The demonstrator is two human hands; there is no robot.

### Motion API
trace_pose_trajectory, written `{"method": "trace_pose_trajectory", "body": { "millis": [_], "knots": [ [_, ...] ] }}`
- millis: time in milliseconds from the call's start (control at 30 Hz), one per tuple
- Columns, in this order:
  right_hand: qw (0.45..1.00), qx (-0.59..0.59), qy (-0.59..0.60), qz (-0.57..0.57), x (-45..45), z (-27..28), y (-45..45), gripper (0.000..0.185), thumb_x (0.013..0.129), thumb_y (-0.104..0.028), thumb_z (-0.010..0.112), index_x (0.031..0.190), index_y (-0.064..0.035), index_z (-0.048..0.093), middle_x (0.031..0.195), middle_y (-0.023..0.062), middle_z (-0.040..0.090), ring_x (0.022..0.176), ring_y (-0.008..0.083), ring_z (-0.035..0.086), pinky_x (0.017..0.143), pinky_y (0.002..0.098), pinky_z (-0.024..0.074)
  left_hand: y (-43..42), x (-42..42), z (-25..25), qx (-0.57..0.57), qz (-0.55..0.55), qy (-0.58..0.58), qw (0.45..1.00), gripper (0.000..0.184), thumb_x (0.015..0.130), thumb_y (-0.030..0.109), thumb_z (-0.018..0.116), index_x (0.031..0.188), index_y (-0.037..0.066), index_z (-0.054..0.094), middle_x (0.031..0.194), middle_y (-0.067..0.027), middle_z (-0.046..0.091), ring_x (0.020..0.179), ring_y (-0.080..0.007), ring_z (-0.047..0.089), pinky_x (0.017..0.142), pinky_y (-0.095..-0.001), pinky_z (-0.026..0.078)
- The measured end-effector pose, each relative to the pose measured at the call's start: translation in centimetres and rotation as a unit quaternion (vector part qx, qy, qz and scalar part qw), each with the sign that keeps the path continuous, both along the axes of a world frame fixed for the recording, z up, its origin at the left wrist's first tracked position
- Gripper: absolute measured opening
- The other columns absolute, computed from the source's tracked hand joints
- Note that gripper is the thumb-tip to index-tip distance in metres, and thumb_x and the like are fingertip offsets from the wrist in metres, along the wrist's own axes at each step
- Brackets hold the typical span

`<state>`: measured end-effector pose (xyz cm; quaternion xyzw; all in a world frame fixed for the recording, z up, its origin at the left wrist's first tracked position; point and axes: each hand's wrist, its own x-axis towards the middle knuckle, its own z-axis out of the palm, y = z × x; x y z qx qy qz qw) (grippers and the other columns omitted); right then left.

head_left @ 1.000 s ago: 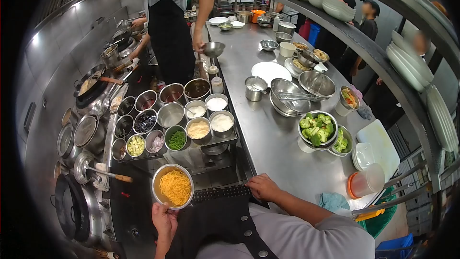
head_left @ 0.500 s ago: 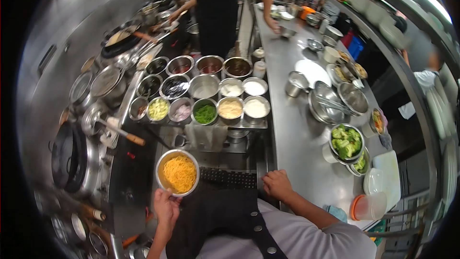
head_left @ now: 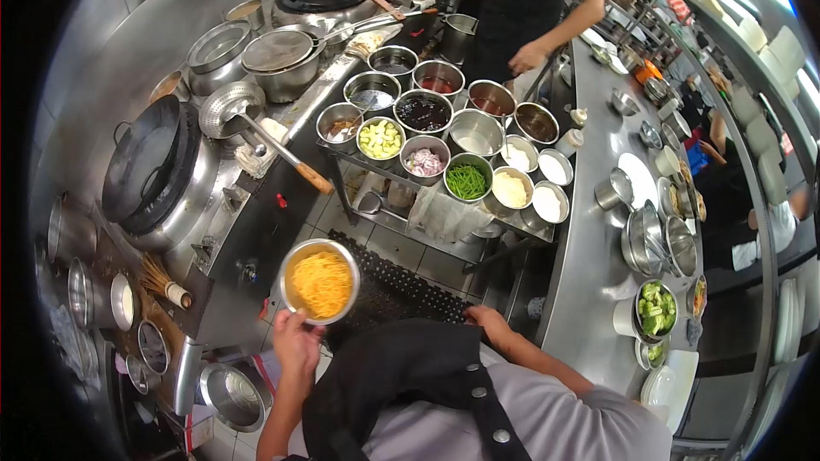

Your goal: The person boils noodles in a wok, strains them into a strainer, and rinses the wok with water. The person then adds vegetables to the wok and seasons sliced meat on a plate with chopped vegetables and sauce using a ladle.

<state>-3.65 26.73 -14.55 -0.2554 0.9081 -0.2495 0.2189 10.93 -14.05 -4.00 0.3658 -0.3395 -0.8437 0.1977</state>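
Note:
My left hand (head_left: 299, 343) grips the lower rim of a round metal bowl (head_left: 291, 290), its thumb over the edge. Yellow noodles (head_left: 322, 283) lie in the bowl, which is held above the floor at lower centre. My right hand (head_left: 484, 317) is beside the near edge of the steel counter (head_left: 574, 290), low at the centre right; I see no object at it, and its fingers are too small to read. Ahead of the bowl, a stand carries several metal pots, among them one with chopped green pieces (head_left: 467, 181) and one with diced pale vegetables (head_left: 379, 139).
At left are a black wok (head_left: 141, 162), a perforated ladle (head_left: 229, 111) and lidded pots. A co-worker in a dark apron (head_left: 525, 8) stands beyond the stand. Broccoli (head_left: 656, 307) and metal bowls sit on the right counter. Another metal bowl (head_left: 233, 396) is at lower left.
The view has swung left, bringing more of the stove side into sight. My left hand still holds the noodle bowl. My right hand now appears beside the counter edge. The co-worker's arm has moved.

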Motion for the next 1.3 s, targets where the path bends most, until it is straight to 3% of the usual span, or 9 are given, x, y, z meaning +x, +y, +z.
{"method": "trace_pose_trajectory", "body": {
  "millis": [233, 333, 400, 467, 667, 800, 867, 1167, 1300],
  "knots": [
    [0.995, -0.059, -0.038, 0.074, -6.0, -0.8, -12.5, 0.029, 0.083, -0.023, 0.07, 0.104, -0.0046, 0.068, 0.096, 0.0169, 0.068, 0.089, 0.0382, 0.066, 0.08, 0.0467, 0.053, -8.9, 4.9, 0.6, -0.028, 0.128, 0.012, 0.991, 0.008, 0.094, 0.007, 0.06, 0.095, 0.012, 0.054, 0.097, -0.0051, 0.066, 0.083, -0.0175, 0.065, 0.066, -0.0305, 0.056],
    [0.991, -0.083, -0.075, 0.074, -8.4, -0.8, -19.1, 0.033, 0.089, -0.023, 0.07, 0.115, -0.004, 0.065, 0.095, 0.0128, 0.069, 0.087, 0.0273, 0.068, 0.074, 0.0394, 0.0552, -12.6, 6.3, 3.0, -0.076, 0.186, 0.018, 0.979, 0.005, 0.096, 0.008, 0.059, 0.098, 0.011, 0.056, 0.101, -0.0043, 0.066, 0.086, -0.0144, 0.064, 0.068, -0.0275, 0.054],
    [0.898, -0.24, -0.338, -0.149, -10.1, 0.8, -24.4, 0.033, 0.093, -0.026, 0.067, 0.121, -0.0092, 0.061, 0.096, 0.0061, 0.067, 0.086, 0.0185, 0.067, 0.071, 0.0348, 0.0562, -15.4, 7.4, 4.0, -0.095, 0.222, 0.025, 0.97, 0.009, 0.096, 0.009, 0.06, 0.105, 0.01, 0.057, 0.103, -0.0044, 0.066, 0.088, -0.0147, 0.064, 0.07, -0.027, 0.054],
    [0.831, -0.325, -0.387, -0.233, -12.4, 2.0, -28.4, 0.036, 0.097, -0.036, 0.064, 0.121, -0.0111, 0.055, 0.104, 0.0051, 0.062, 0.089, 0.0171, 0.064, 0.072, 0.0361, 0.0575, -18.3, 8.9, 5.0, -0.11, 0.252, 0.047, 0.96, 0.011, 0.096, 0.008, 0.061, 0.106, 0.009, 0.057, 0.103, -0.0046, 0.066, 0.089, -0.0148, 0.065, 0.071, -0.0274, 0.054],
    [0.805, -0.328, -0.445, -0.215, -17.2, 4.7, -38.9, 0.044, 0.1, -0.045, 0.058, 0.128, -0.0114, 0.051, 0.108, 0.0088, 0.064, 0.098, 0.0219, 0.067, 0.078, 0.0401, 0.0567, -26.4, 12.4, 8.8, -0.135, 0.394, 0.102, 0.903, 0.012, 0.094, 0.005, 0.065, 0.093, 0.011, 0.055, 0.094, -0.0039, 0.067, 0.082, -0.0149, 0.064, 0.07, -0.032, 0.057],
    [0.865, -0.264, -0.404, -0.136, -19.5, 3.6, -43.5, 0.046, 0.096, -0.036, 0.067, 0.129, -0.0084, 0.052, 0.098, 0.008, 0.067, 0.087, 0.0198, 0.068, 0.073, 0.0347, 0.0567, -31.2, 14.5, 11.3, -0.155, 0.444, 0.084, 0.878, 0.014, 0.094, 0.005, 0.064, 0.089, 0.01, 0.053, 0.092, -0.0059, 0.067, 0.079, -0.0156, 0.065, 0.069, -0.0315, 0.059],
    [0.983, -0.147, -0.101, 0.031, -21.8, 0.6, -45.5, 0.058, 0.088, -0.028, 0.075, 0.135, -0.0055, 0.05, 0.095, 0.0095, 0.067, 0.079, 0.0172, 0.067, 0.068, 0.0318, 0.0549, -34.0, 15.5, 11.3, -0.164, 0.449, 0.093, 0.873, 0.014, 0.095, 0.005, 0.064, 0.089, 0.01, 0.052, 0.091, -0.0063, 0.067, 0.078, -0.016, 0.065, 0.069, -0.031, 0.059],
    [0.995, -0.024, -0.039, 0.09, -21.4, 7.2, -52.5, 0.059, 0.084, -0.013, 0.072, 0.137, -0.0037, 0.049, 0.101, 0.0187, 0.068, 0.078, 0.0289, 0.068, 0.074, 0.0404, 0.055, -40.7, 13.9, 10.7, -0.147, 0.468, 0.12, 0.863, 0.012, 0.094, 0.004, 0.064, 0.091, 0.01, 0.053, 0.091, -0.0065, 0.067, 0.076, -0.017, 0.064, 0.068, -0.0318, 0.059],
    [0.984, -0.151, -0.052, 0.079, -20.9, 9.0, -52.4, 0.052, 0.086, -0.009, 0.066, 0.136, -0.0025, 0.05, 0.099, 0.0142, 0.068, 0.082, 0.0207, 0.066, 0.072, 0.0365, 0.053, -41.5, 11.1, 9.5, -0.142, 0.44, 0.134, 0.876, 0.01, 0.094, 0.004, 0.062, 0.09, 0.009, 0.055, 0.092, -0.0069, 0.068, 0.077, -0.0181, 0.068, 0.066, -0.0335, 0.062]
  ]
}}
